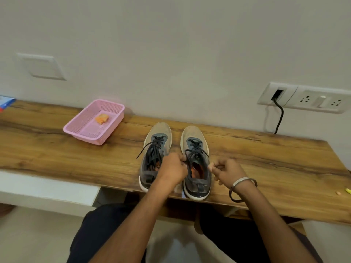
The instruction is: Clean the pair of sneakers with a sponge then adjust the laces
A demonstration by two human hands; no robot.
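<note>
Your left hand (pixel 173 168) pinches the right sneaker's laces (pixel 193 151) | your right hand (pixel 226 170) pinches a lace end just beside that right sneaker (pixel 196 162) | sponge (pixel 102 118) sits in basket (pixel 83 128), far left of both.

Left hand (pixel 173 168) and right hand (pixel 227 170) pinch the right sneaker's (pixel 196 162) laces (pixel 193 153) on the table (pixel 57 149)

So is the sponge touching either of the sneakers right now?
Apart. The head view shows the sponge lying in the pink basket, with bare wooden tabletop between the basket and the nearest sneaker.
</note>
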